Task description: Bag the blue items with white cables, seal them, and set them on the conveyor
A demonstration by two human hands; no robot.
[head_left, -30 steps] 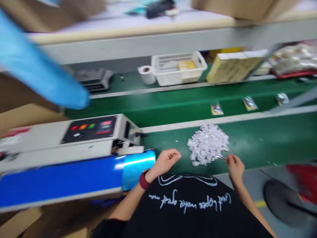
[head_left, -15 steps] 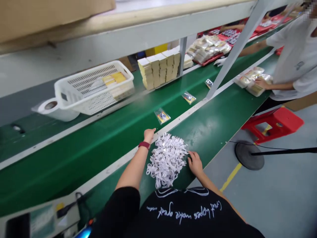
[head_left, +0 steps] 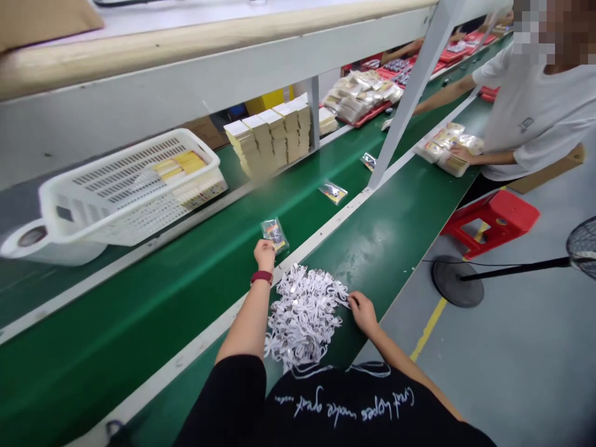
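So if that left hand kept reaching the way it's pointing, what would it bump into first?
The left hand points across the green belt at a small clear packet, which it would meet first; it may be touching it already, as depth is unclear.

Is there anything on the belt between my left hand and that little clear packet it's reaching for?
Nothing visible. The left hand is right at the near edge of the clear packet on the green belt, fingertips at or touching it; contact isn't clear.

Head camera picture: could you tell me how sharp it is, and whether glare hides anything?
Head view: mostly sharp; the left hand at the clear packet and the white cable pile read clearly; soft sheen on the green belt hides nothing; straight posts lean from lens distortion.
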